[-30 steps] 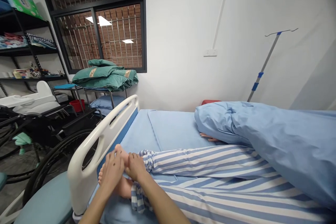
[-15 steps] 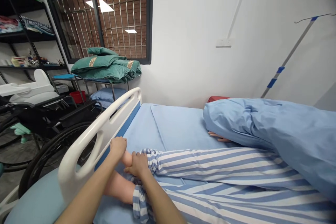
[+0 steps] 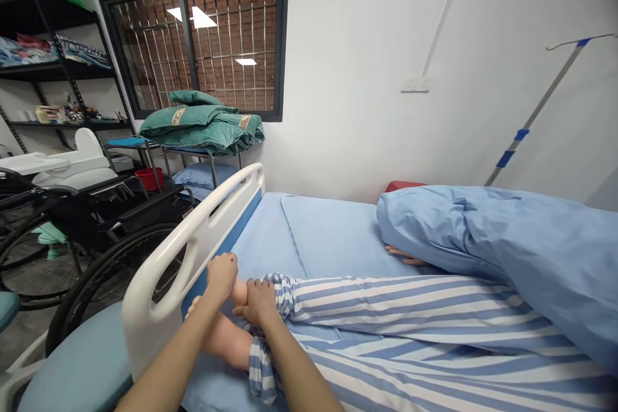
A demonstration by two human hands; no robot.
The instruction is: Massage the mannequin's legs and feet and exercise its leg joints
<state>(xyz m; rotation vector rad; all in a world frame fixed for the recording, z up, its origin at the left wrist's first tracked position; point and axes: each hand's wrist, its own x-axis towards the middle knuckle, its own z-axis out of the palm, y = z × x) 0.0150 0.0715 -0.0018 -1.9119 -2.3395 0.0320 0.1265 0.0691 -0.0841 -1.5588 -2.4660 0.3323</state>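
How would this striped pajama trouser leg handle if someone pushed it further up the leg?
Probably floppy and light: the striped pajama trouser leg has a cuff bunched in soft folds beside the right hand. The thin-looking cloth would likely slide fairly easily, though those folds might gather and resist somewhat.

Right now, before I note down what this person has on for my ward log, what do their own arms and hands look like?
The left forearm and right forearm are bare as far as the view shows, with no sleeve, glove, watch or band. The left hand has one small dark spot on its back; the right hand shows no marking.
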